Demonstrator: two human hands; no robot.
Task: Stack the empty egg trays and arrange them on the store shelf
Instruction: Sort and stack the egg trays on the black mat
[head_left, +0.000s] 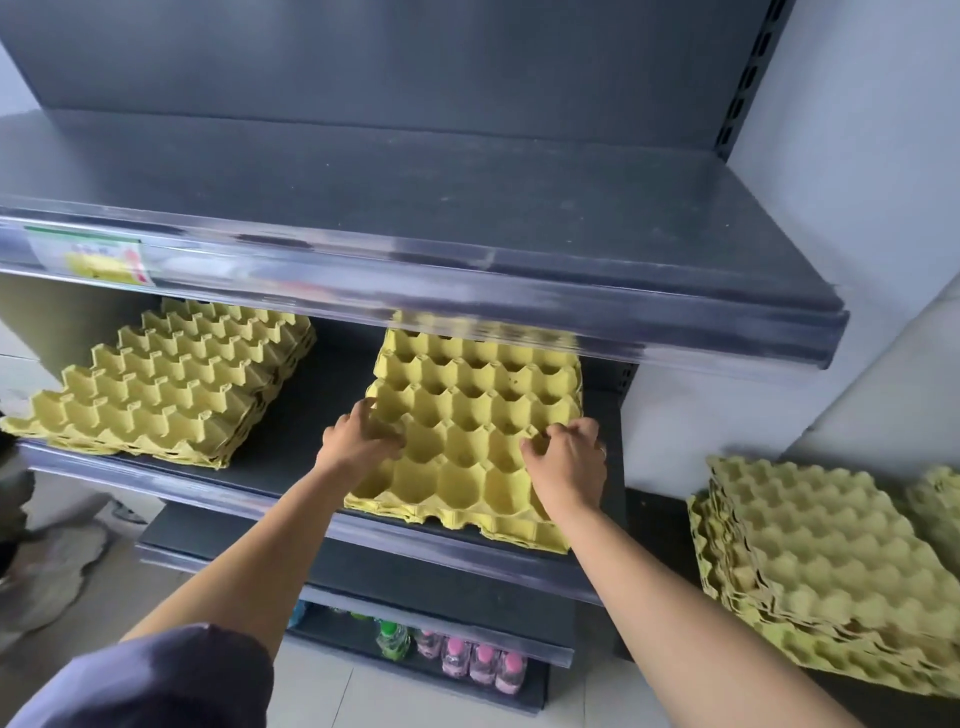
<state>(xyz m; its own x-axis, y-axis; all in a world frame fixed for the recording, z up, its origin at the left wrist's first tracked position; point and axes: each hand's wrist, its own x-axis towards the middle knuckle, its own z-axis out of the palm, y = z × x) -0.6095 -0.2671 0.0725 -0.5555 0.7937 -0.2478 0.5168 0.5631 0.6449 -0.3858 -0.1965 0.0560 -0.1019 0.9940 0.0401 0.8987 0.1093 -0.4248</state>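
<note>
Head view, looking down at a dark store shelving unit. On the middle shelf (332, 374), towards its right, lies a tray stack (467, 415) of yellow egg trays, cups up and empty, its back edge tucked under the top shelf (467, 197) and its front corner reaching the shelf's front lip. Both bare arms reach in to it. The left hand (361, 441) is at the stack's left edge, about halfway back, fingers curled over the rim of the uppermost tray, so its grip is closed on that edge. The right hand (569, 467) rests on the stack's right side, a little nearer the front, fingers bent and their tips pinching a ridge between cups; its grip too is closed on the tray. The stack lies between the two hands. Well apart on the same shelf, to the left, sits a left stack (166, 384) of the same trays, turned at an angle. Off to the far right, on a lower dark surface beside the unit, is a spare stack (821, 561) of paler trays. Bottles (467, 660) with pink and green caps stand on the lowest shelf. A grey sleeve (156, 680) shows bottom left.
</note>
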